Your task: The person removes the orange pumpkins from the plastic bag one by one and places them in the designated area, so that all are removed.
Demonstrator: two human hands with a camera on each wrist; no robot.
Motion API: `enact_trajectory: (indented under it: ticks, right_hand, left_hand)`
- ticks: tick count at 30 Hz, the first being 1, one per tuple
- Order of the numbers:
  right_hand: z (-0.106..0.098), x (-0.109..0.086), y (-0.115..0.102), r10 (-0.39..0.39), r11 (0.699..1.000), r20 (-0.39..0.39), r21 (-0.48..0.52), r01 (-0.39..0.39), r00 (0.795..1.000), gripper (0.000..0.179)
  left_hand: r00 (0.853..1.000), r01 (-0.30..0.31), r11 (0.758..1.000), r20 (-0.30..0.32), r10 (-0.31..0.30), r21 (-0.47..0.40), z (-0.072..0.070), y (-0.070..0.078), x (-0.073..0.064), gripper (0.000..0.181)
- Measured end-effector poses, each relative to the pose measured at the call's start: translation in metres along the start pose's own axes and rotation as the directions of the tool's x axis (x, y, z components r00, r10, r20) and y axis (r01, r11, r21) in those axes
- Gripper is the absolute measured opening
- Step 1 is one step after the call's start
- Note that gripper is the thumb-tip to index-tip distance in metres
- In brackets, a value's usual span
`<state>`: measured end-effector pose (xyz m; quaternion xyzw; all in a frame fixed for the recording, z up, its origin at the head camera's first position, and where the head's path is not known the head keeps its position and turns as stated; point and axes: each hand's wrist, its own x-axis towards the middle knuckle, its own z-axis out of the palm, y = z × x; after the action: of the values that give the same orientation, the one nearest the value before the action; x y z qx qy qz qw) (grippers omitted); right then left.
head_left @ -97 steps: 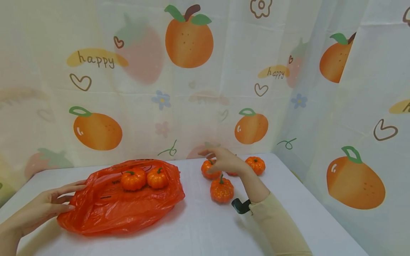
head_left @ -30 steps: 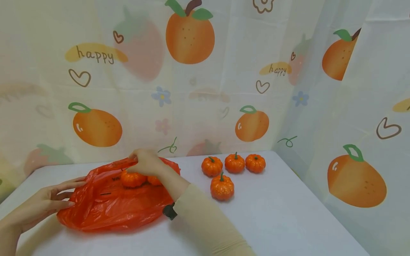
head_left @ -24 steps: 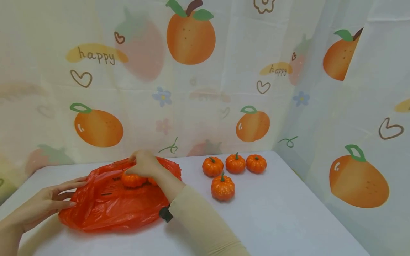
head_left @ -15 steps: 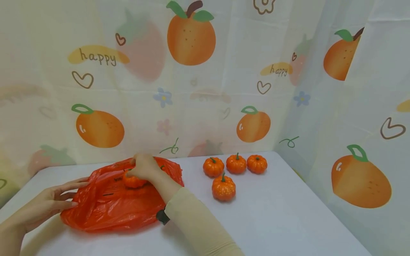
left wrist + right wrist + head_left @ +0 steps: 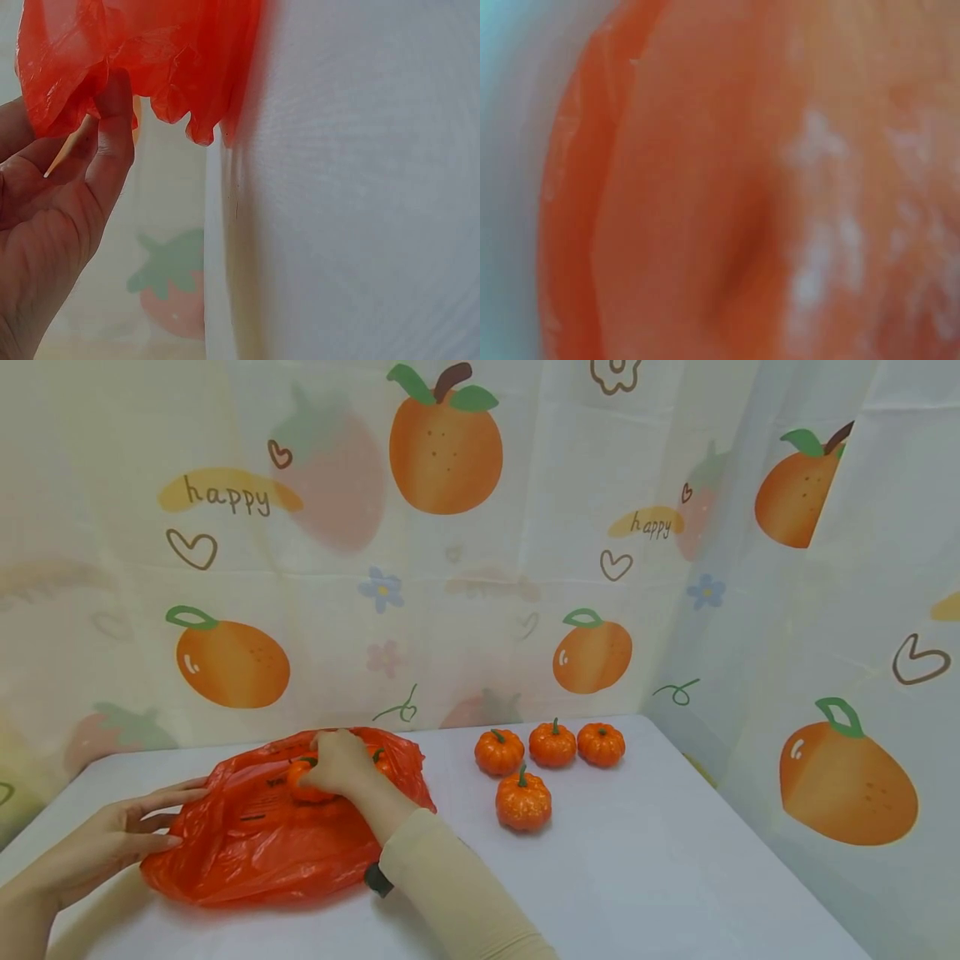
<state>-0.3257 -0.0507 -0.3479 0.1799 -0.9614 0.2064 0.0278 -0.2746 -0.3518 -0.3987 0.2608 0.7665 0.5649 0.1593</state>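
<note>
Printed curtain point(image 5: 480, 560), pale and lightly creased, with oranges, strawberries, hearts and "happy" lettering, across the upper frame. Tabletop point(image 5: 660, 868), white, smooth and matt, across the lower frame. Red plastic bag point(image 5: 273, 852), left of centre: thin, glossy, wrinkled film with dark printing, lying spread with its mouth gaping; contents, two pumpkins, one left point(image 5: 298, 773) and one right point(image 5: 382, 766), both partly covered. Sleeve point(image 5: 457, 885), beige, slightly wrinkled at its lower end, lower centre. Left hand point(image 5: 120, 835), lower left: fingers spread and slightly bent, thumb and fingertips lightly holding the bag's edge. Right hand point(image 5: 343, 767), left of centre, reaching into the bag: fingers bent downward over the pumpkins there; whether it has hold of one cannot be told, the right wrist view being an orange blur. Four pumpkins on the tabletop, right of centre: one in front point(image 5: 523, 803) and three in a row behind it point(image 5: 498, 753) point(image 5: 552, 746) point(image 5: 601, 746); all squat, ribbed, shiny, bright orange. Stems point(image 5: 522, 776), green, short and narrow, topping the pumpkins.
</note>
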Motion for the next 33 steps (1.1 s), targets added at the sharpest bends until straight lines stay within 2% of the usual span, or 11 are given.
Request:
enact_trajectory:
  ticks: [11,17,21,24,28,33]
  right_hand:
    - [0.007,0.001,0.002,0.017,0.999,0.002,-0.038,-0.016,1.0,0.057]
    - [0.012,0.001,0.0,0.037,0.998,0.02,-0.056,-0.036,0.999,0.052]
    - [0.015,0.003,-0.001,0.046,0.994,0.026,-0.104,-0.043,0.999,0.061]
    - [0.017,0.004,-0.002,0.053,0.99,0.029,-0.136,-0.048,0.998,0.068]
    - [0.018,0.003,-0.002,0.053,0.989,0.042,-0.14,-0.046,0.998,0.067]
    - [0.018,0.0,-0.002,0.055,0.99,0.057,-0.132,-0.047,0.997,0.064]
  left_hand:
    - [1.0,-0.024,1.0,-0.013,0.024,0.016,0.002,0.0,0.0,0.053]
    - [1.0,0.015,0.999,-0.027,-0.014,0.031,0.001,0.0,0.001,0.053]
    - [0.999,0.016,0.999,-0.028,-0.015,0.031,0.001,-0.001,0.001,0.053]
    - [1.0,-0.004,1.0,-0.017,0.004,0.024,0.001,0.0,0.001,0.053]
    - [1.0,-0.025,1.0,0.003,0.025,0.003,0.001,0.0,0.001,0.053]
    - [1.0,-0.012,1.0,0.003,0.012,-0.011,0.001,-0.001,0.0,0.053]
